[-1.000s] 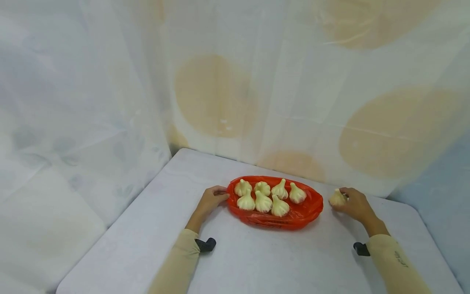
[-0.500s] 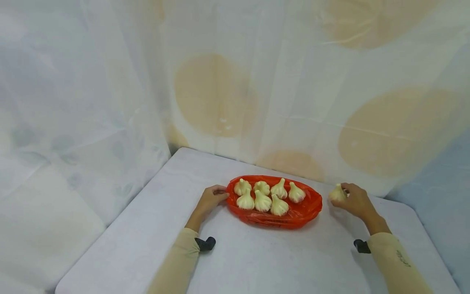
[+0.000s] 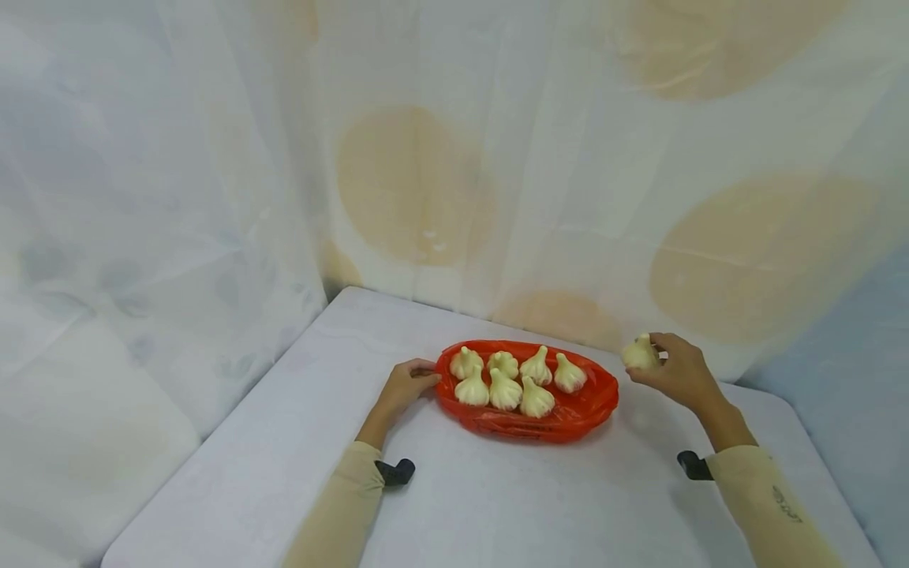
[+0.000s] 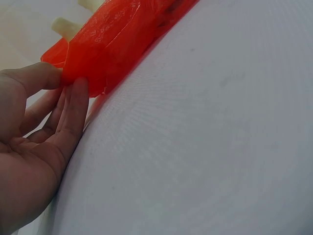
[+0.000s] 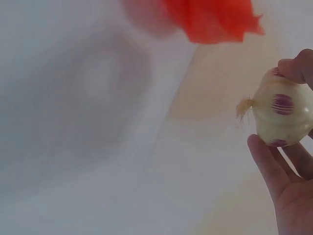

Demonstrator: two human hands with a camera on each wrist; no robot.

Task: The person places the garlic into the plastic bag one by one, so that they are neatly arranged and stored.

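Observation:
A red plastic bag [image 3: 497, 424], its mouth spread wide, lies on the table with several garlic bulbs [image 3: 506, 390] inside. My left hand [image 3: 403, 388] pinches the bag's left end; in the left wrist view, thumb and fingertips [image 4: 81, 88] meet at the red film. Off the bag's right end, my right hand [image 3: 678, 369] holds one garlic bulb [image 3: 641, 353] above the table, stem up. Up close in the right wrist view, that bulb [image 5: 281, 110] shows purple streaks and a tuft of roots, gripped between thumb and fingers.
The white-covered table [image 3: 454, 505] runs back to a pale curtain [image 3: 568, 237] with tan circles. Another pale sheet [image 3: 142, 276] closes off the left side. A dark camera mount sits on each wrist, over the beige sleeves [image 3: 334, 505].
My right hand has lifted the garlic bulb from the table and carried it slightly left, toward the bag. The left hand keeps its hold on the bag's end.

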